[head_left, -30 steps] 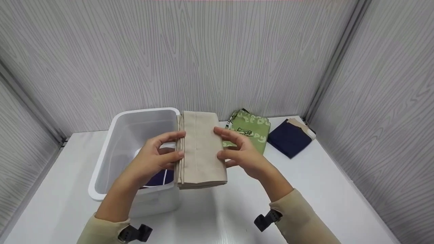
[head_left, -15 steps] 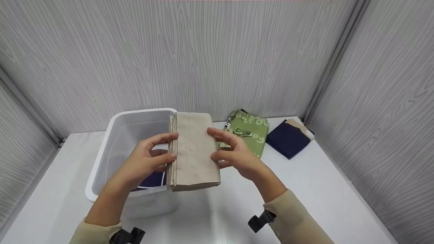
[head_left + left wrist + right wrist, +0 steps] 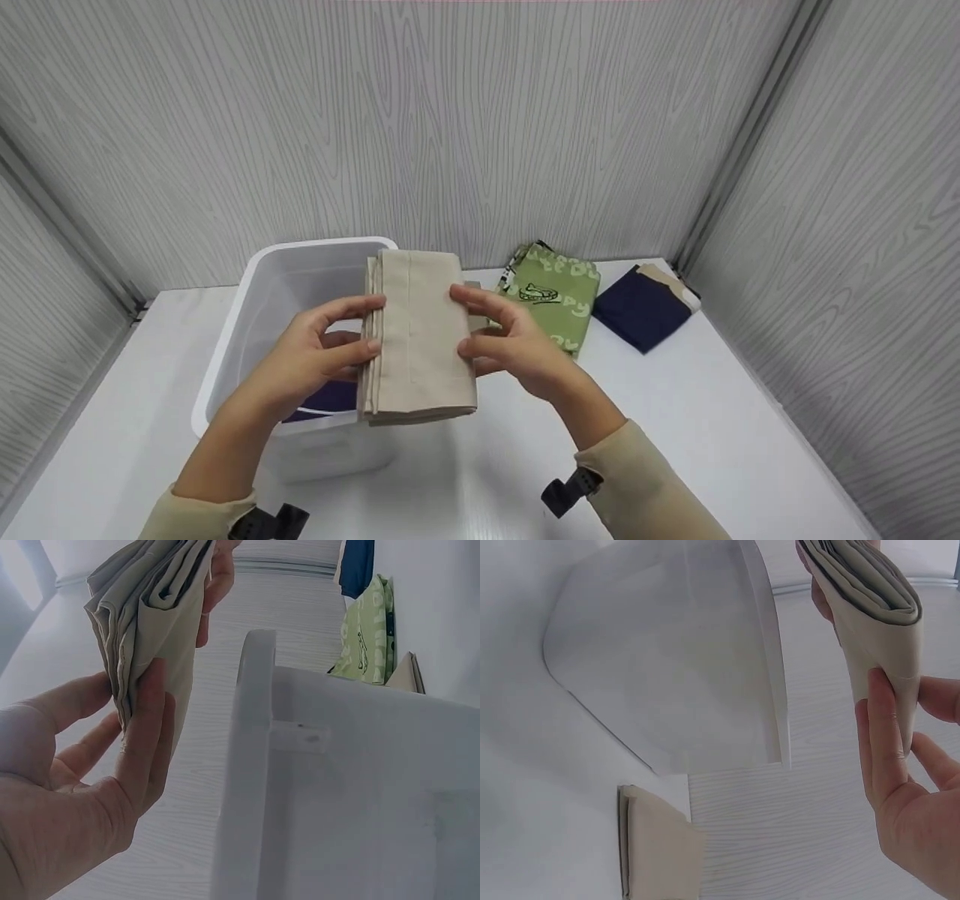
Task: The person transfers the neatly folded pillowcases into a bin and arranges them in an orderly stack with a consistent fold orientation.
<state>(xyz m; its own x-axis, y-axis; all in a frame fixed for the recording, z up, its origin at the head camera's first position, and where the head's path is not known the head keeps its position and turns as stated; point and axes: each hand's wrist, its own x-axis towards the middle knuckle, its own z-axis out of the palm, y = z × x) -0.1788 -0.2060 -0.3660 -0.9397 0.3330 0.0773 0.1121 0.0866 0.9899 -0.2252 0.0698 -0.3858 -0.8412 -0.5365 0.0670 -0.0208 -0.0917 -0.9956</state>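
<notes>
A folded beige cloth [image 3: 416, 337] is held up flat between both hands, over the right rim of a white plastic bin [image 3: 322, 246]. My left hand [image 3: 364, 326] pinches its left, layered edge, thumb underneath. My right hand [image 3: 463, 321] grips the right, folded edge. In the left wrist view the cloth [image 3: 150, 607] shows its stacked layers above the left hand [image 3: 112, 735], beside the bin's rim [image 3: 251, 727]. The right wrist view shows the cloth's rounded fold [image 3: 877, 607] between the right hand's fingers [image 3: 881, 727]. A dark navy cloth [image 3: 330, 397] lies inside the bin.
On the white table [image 3: 675, 420], a green printed cloth [image 3: 555, 296] and a navy cloth [image 3: 641, 311] lie at the back right. A small folded beige piece [image 3: 656, 851] lies beside the bin. Grey panelled walls enclose the table on three sides.
Both hands have carried the beige cloth leftward, from beside the bin to over its right rim. Grips are unchanged.
</notes>
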